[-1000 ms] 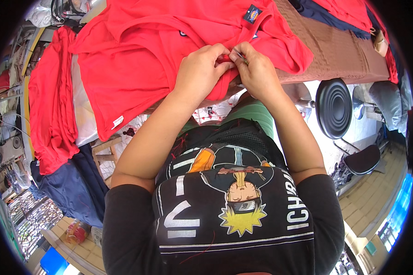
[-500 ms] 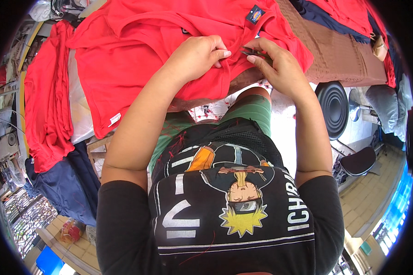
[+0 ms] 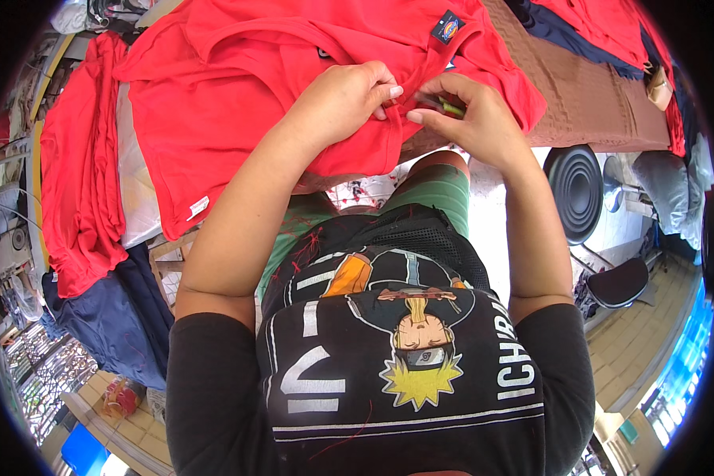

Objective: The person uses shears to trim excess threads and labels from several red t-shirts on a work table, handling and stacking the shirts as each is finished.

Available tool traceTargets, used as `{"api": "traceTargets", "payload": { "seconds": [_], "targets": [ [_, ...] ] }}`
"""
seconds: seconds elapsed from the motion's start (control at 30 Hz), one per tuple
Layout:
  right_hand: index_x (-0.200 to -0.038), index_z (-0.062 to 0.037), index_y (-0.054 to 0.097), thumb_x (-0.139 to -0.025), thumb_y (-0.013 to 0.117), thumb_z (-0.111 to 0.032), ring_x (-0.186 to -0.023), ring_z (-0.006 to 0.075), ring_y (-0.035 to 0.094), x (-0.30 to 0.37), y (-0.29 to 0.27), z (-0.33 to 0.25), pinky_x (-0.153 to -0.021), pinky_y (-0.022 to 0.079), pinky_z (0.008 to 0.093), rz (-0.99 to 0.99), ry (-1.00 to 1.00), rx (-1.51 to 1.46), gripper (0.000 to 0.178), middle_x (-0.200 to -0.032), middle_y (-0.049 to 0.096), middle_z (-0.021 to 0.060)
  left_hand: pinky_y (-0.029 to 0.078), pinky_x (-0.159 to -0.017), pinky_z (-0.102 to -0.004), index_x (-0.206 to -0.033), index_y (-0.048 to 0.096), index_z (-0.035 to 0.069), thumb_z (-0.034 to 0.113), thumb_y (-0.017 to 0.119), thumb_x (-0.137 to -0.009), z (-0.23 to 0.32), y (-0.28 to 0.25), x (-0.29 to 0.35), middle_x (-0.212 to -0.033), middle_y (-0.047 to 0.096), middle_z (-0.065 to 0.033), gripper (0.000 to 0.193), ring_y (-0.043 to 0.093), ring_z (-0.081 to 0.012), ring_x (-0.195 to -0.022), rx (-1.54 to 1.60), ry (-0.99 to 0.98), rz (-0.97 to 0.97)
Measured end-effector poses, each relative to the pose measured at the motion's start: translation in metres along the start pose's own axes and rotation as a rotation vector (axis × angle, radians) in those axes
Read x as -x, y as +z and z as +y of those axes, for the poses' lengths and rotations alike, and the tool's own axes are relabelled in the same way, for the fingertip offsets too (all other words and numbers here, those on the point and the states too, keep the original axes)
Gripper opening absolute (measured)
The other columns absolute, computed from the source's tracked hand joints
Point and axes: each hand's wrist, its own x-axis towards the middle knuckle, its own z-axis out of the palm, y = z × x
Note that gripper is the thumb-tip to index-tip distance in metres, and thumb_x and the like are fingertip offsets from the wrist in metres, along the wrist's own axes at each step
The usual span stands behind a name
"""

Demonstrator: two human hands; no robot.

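Note:
A red shirt (image 3: 238, 103) lies spread over the table in front of me, with a small dark label at its neckline. My left hand (image 3: 345, 99) is closed in a pinch on the shirt's edge, drawing the cloth toward me. Close by on the right, my right hand (image 3: 472, 115) is curled around small thread snips (image 3: 444, 105). Only part of the snips shows: dark blades and a yellow-green piece between thumb and fingers. Their tips are blurred near the pinched cloth, and whether they touch it I cannot tell.
The table has a brown cloth (image 3: 595, 103). More red garments (image 3: 83, 159) hang at the left above dark blue cloth (image 3: 119, 317). Red and navy garments (image 3: 603, 32) lie at the far right. A round black stool seat (image 3: 574, 194) stands right of my legs.
My right hand has shifted slightly down with the snips, which have turned in the fingers so the yellow-green part shows. The shirt has moved slightly; my left hand keeps its pinch.

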Motion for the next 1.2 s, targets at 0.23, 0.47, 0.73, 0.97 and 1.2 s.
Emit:
{"api": "traceTargets", "payload": {
  "seconds": [0.23, 0.47, 0.73, 0.97, 1.2],
  "targets": [
    [-0.096, -0.0028, 0.070, -0.083, 0.072, -0.023, -0.073, 0.0261, 0.066, -0.009, 0.027, 0.005, -0.068, 0.050, 0.0355, 0.067, 0.154, -0.186, 0.024, -0.081, 0.068, 0.0154, 0.053, -0.072, -0.0320, -0.102, 0.068, 0.002, 0.022, 0.062, -0.091, -0.005, 0.003, 0.004, -0.086, 0.071, -0.0120, 0.023, 0.069, -0.0197, -0.078, 0.149, 0.026, 0.043],
    [-0.094, -0.0024, 0.065, -0.085, 0.068, -0.020, -0.071, 0.0305, 0.064, -0.006, 0.023, 0.000, -0.066, 0.049, 0.0388, 0.085, -0.012, -0.116, 0.020, -0.078, 0.065, 0.0165, 0.052, -0.075, -0.0276, -0.103, 0.071, 0.004, 0.015, 0.068, -0.087, 0.000, 0.012, 0.010, -0.089, 0.071, -0.0113, 0.020, 0.067, -0.0138, -0.081, -0.002, 0.084, 0.080],
    [-0.098, -0.0030, 0.064, -0.085, 0.067, -0.018, -0.082, 0.0321, 0.065, 0.003, 0.001, -0.009, -0.070, 0.050, 0.0384, -0.009, -0.001, -0.045, 0.020, -0.087, 0.066, 0.0163, 0.052, -0.068, -0.0276, -0.093, 0.069, 0.001, 0.017, 0.068, -0.088, 0.010, 0.014, 0.016, -0.080, 0.070, -0.0101, 0.016, 0.066, -0.0132, -0.071, 0.018, -0.046, 0.070],
    [-0.103, -0.0003, 0.063, -0.087, 0.064, -0.008, -0.080, 0.0201, 0.067, 0.008, -0.021, -0.011, -0.071, 0.051, 0.0307, -0.194, -0.108, 0.094, 0.017, -0.088, 0.067, 0.0110, 0.052, -0.067, -0.0256, -0.090, 0.066, -0.002, 0.018, 0.065, -0.091, -0.001, 0.011, 0.011, -0.076, 0.067, -0.0045, 0.019, 0.063, -0.0095, -0.070, 0.217, -0.066, 0.026],
    [-0.098, -0.0006, 0.063, -0.084, 0.065, -0.006, -0.081, 0.0266, 0.067, 0.003, -0.016, -0.012, -0.071, 0.051, 0.0338, -0.210, -0.151, 0.173, 0.016, -0.087, 0.067, 0.0133, 0.052, -0.067, -0.0254, -0.091, 0.065, -0.001, 0.018, 0.065, -0.092, 0.001, 0.011, 0.011, -0.076, 0.067, -0.0046, 0.020, 0.063, -0.0097, -0.070, 0.207, -0.046, 0.020]
  ]
}}
